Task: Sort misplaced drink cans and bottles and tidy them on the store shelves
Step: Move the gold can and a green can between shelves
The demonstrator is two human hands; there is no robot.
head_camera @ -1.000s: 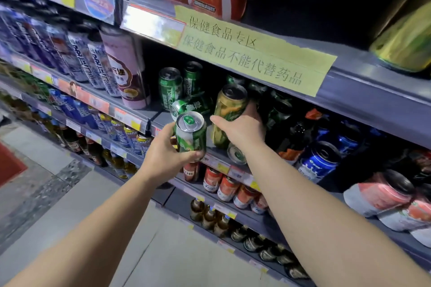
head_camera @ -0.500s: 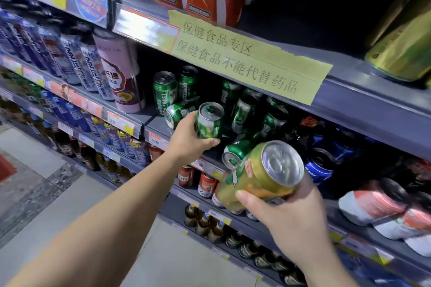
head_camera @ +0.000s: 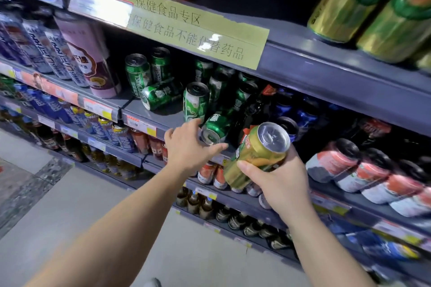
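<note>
Gold aluminium drink can with a green-and-red label [head_camera: 256,155] is now off the shelf and out over the aisle, tilted with its silver top up and toward the camera, clamped in the right hand [head_camera: 277,180], thumb across its lower body and fingers wrapped behind; a second ago it stood upright among the green cans with that hand just closing on it; so the misplaced item has been pulled out, judged step: carry it to its own row, likely the gold cans on the top shelf [head_camera: 349,0] up and right of the hand.

Left hand [head_camera: 186,147] has let go of the upright green beer can [head_camera: 195,102], which now stands on the grey metal shelf [head_camera: 163,116] just above the fingertips; the fingers are spread and straight, holding nothing, hovering at the shelf edge; half a second ago it was gripping that can mid-air, so one green can is placed.

Still untidy: a green can lying on its side [head_camera: 213,127] just beyond the left fingertips, near but contact unclear; another toppled green can [head_camera: 158,96] up and left of that hand, beside two upright green cans [head_camera: 137,74]; those likely need standing up next; risk: knocking the fresh upright can while reaching.
</note>
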